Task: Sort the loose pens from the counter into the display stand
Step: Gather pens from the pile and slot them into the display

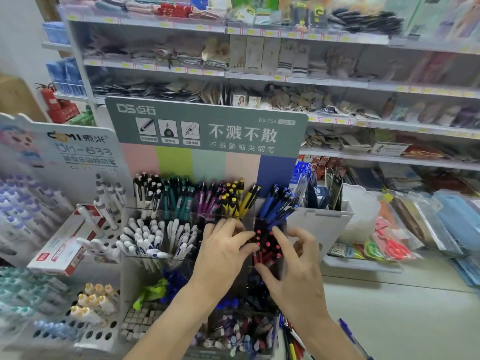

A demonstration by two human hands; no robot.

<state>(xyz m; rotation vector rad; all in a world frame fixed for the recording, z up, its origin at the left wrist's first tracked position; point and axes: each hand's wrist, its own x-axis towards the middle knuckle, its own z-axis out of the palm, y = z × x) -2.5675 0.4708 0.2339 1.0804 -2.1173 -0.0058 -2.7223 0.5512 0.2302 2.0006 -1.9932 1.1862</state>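
Behind shelves, black pens (267,245) show pink tips.

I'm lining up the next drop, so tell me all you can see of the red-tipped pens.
The red-tipped pens are a bunch of dark barrels with pink-red ends, standing upright and tightly packed in a clear compartment of the stand, below the blue pens. The left hand and right hand both touch the bunch.

Head view, close above display stand (207,131)
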